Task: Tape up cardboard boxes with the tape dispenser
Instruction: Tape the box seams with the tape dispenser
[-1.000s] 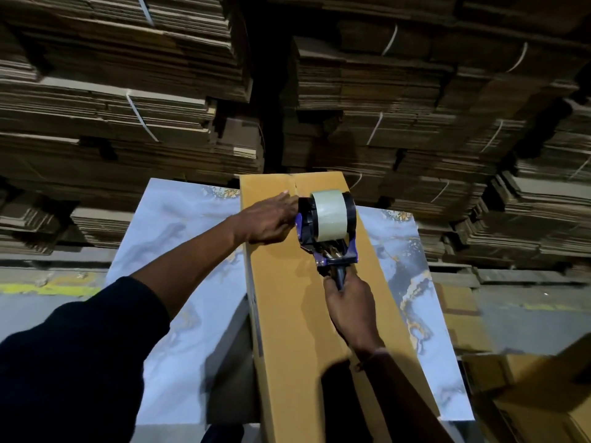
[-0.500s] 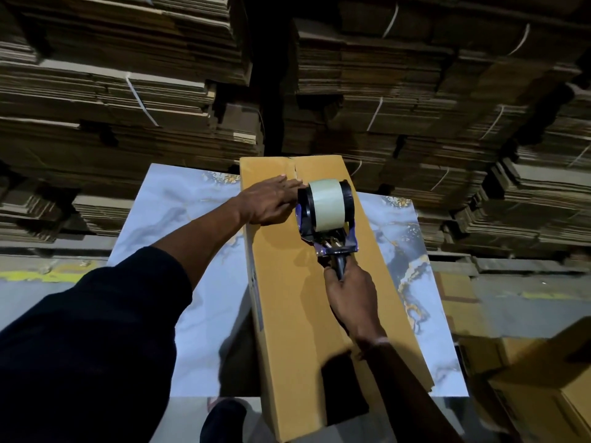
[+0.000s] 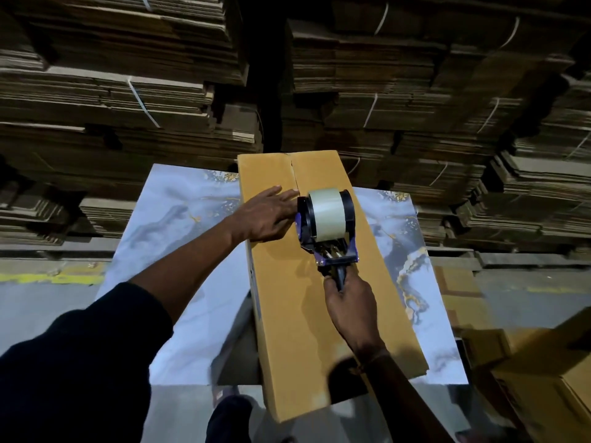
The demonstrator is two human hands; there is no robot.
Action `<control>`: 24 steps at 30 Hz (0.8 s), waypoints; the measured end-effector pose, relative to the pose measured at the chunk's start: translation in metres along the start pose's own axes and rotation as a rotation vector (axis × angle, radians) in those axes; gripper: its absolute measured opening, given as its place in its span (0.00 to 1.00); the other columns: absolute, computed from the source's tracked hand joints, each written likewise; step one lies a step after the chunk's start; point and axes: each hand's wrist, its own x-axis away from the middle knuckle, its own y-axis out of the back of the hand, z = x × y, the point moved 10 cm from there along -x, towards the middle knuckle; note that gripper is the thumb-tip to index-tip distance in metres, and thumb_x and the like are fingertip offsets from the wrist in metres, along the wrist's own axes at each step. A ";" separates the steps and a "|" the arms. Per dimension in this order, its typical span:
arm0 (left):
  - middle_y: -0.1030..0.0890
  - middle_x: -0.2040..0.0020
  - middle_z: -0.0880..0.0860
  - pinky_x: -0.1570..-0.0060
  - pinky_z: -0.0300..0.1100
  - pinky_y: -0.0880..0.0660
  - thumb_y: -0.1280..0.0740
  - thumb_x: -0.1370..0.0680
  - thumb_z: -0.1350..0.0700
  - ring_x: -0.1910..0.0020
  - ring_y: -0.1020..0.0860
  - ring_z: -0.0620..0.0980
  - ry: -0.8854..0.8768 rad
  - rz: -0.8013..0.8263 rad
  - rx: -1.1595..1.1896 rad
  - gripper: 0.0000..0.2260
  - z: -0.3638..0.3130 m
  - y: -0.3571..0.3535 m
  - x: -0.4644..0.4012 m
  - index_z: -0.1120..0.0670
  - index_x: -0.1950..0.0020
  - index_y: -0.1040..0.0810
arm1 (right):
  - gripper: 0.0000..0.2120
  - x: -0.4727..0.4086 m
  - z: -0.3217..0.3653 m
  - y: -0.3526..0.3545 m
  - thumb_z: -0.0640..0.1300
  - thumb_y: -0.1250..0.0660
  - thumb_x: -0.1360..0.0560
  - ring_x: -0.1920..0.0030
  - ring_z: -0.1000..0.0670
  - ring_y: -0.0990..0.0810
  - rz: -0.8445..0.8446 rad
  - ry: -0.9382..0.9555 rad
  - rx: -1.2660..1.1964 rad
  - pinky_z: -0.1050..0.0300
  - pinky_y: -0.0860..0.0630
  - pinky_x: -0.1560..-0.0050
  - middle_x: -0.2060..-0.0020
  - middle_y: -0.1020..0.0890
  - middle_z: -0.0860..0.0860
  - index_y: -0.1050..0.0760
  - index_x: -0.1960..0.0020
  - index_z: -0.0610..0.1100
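My right hand [image 3: 350, 310] is closed in a full fist around the dark handle of the tape dispenser [image 3: 326, 231], which rises out of my grip toward 12 o'clock. The dispenser stands on the top face of the long cardboard box [image 3: 287, 298], its purple frame and black side plates carrying a pale roll of tape [image 3: 327, 215], with the roll at the far end of the tool from my fist. The dispenser sits on the line of the box's centre seam [image 3: 293, 172], which shows bare as a dark slit running from the roll toward 12 o'clock up to the far edge of the box. My left hand [image 3: 267, 215] lies at 9 o'clock from the roll, open and flat with fingers extended, palm down on the left flap; its fingertips touch or nearly touch the dispenser's left side plate, and I cannot tell which. It grasps nothing. My left sleeve [image 3: 83, 356] is dark and covers the arm to below the elbow. The box lies lengthwise away from me on a table [image 3: 179, 225] with a blue-grey marbled top flecked with gold, and its near end overhangs the table's near edge. Whether tape is laid on the box between the dispenser and me is not discernible. Stacks of flattened cardboard [image 3: 128, 91], bundled with white straps, fill the view from 10 to 2 o'clock. Another cardboard carton [image 3: 543, 372] sits at 4 o'clock, beside the table.
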 end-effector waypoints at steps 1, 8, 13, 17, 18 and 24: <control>0.33 0.19 0.49 0.19 0.58 0.47 0.50 0.14 0.48 0.17 0.42 0.53 0.001 -0.001 -0.003 0.23 0.002 -0.001 -0.001 0.48 0.20 0.32 | 0.08 0.000 0.000 0.000 0.49 0.35 0.21 0.59 0.40 0.22 -0.004 0.001 0.000 0.51 0.31 0.61 0.60 0.19 0.45 0.26 0.47 0.45; 0.37 0.18 0.44 0.19 0.59 0.52 0.55 0.13 0.41 0.16 0.46 0.51 0.007 0.051 -0.005 0.24 0.021 -0.003 -0.012 0.42 0.18 0.38 | 0.09 -0.004 -0.005 -0.004 0.49 0.34 0.21 0.57 0.38 0.21 -0.029 0.014 0.012 0.48 0.27 0.60 0.59 0.18 0.43 0.25 0.47 0.44; 0.41 0.17 0.42 0.19 0.59 0.54 0.54 0.14 0.41 0.16 0.49 0.49 0.014 0.085 -0.026 0.25 0.035 -0.007 -0.020 0.42 0.18 0.38 | 0.08 -0.011 -0.007 -0.007 0.50 0.35 0.21 0.58 0.39 0.22 -0.030 0.015 -0.001 0.47 0.25 0.59 0.60 0.19 0.44 0.26 0.48 0.46; 0.42 0.17 0.43 0.19 0.60 0.53 0.57 0.15 0.39 0.16 0.49 0.50 0.016 0.106 -0.040 0.27 0.048 -0.004 -0.026 0.43 0.17 0.39 | 0.08 -0.023 0.001 -0.011 0.49 0.35 0.21 0.57 0.39 0.21 -0.037 0.022 -0.007 0.47 0.25 0.58 0.59 0.18 0.43 0.25 0.47 0.45; 0.42 0.17 0.44 0.19 0.60 0.53 0.58 0.15 0.38 0.16 0.49 0.50 0.019 0.109 -0.041 0.28 0.052 -0.003 -0.027 0.43 0.17 0.40 | 0.09 -0.029 0.004 -0.013 0.50 0.34 0.21 0.57 0.39 0.21 -0.039 0.025 -0.007 0.47 0.25 0.58 0.59 0.18 0.43 0.25 0.47 0.44; 0.41 0.17 0.45 0.19 0.62 0.54 0.45 0.12 0.48 0.16 0.49 0.53 0.046 0.079 -0.016 0.21 0.089 0.015 -0.046 0.41 0.18 0.38 | 0.06 -0.076 0.027 -0.026 0.51 0.36 0.22 0.61 0.41 0.23 -0.017 0.051 -0.015 0.50 0.29 0.63 0.63 0.21 0.47 0.28 0.50 0.49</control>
